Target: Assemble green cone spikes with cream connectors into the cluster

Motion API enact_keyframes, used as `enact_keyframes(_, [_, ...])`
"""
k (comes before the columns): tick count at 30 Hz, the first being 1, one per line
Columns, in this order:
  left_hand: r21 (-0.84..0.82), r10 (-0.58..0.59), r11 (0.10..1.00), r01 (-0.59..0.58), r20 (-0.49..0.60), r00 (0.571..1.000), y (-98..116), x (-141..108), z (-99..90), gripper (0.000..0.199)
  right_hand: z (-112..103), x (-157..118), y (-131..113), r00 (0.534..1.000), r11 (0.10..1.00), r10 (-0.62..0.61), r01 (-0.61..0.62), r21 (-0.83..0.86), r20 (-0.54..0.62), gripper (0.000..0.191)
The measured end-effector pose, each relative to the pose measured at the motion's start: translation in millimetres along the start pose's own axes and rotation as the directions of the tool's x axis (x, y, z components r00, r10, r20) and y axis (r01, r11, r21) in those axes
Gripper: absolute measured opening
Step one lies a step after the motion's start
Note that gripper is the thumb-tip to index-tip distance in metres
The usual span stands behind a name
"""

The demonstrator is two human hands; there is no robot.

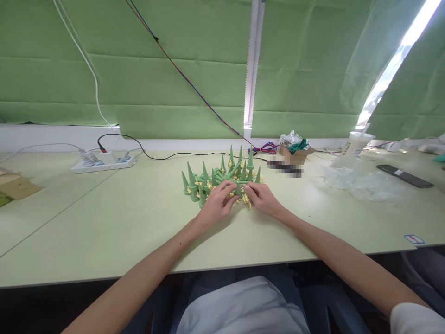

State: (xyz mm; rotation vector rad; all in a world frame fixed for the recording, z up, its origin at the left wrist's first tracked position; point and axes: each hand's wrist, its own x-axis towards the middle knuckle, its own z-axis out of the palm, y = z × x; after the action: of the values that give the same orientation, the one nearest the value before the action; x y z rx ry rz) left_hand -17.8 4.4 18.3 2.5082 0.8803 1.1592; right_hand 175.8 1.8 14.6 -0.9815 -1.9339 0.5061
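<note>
The green cone (238,189) is upright, tip up, between the 2 hands: right of the left hand (219,202), the nearer, which pinches it low with thumb and fingers, and just left of the right hand (262,197). The right hand's fingertips are bunched; whether they grip anything is too small to tell. More green cones (191,178) stand beyond the left hand.

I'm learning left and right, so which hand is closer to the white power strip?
Left. The left hand is right of the power strip, by the green cones; the right hand is even farther right.
</note>
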Motion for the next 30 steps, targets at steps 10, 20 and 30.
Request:
enact_keyframes(10, [-0.097, -0.140, 0.988, 0.119, -0.248, 0.959, 9, 3, -2.0, 0.014, -15, 7, 9, 0.972, 0.991, 0.073, -0.047, 0.122, -0.222, 0.042])
enact_keyframes(20, [-0.370, -0.358, 0.889, 0.268, -0.201, 0.912, 12, 5, -6.6, 0.030, -23, 8, 16, 0.956, 0.994, 0.048, -0.016, 0.110, -0.290, 0.040])
enact_keyframes(30, [-0.289, -0.388, 0.869, 0.402, 0.108, 0.915, 14, 4, -8.5, 0.058, 3, -5, -10, 0.994, 0.998, -0.037, 0.041, 0.042, -0.105, 0.035])
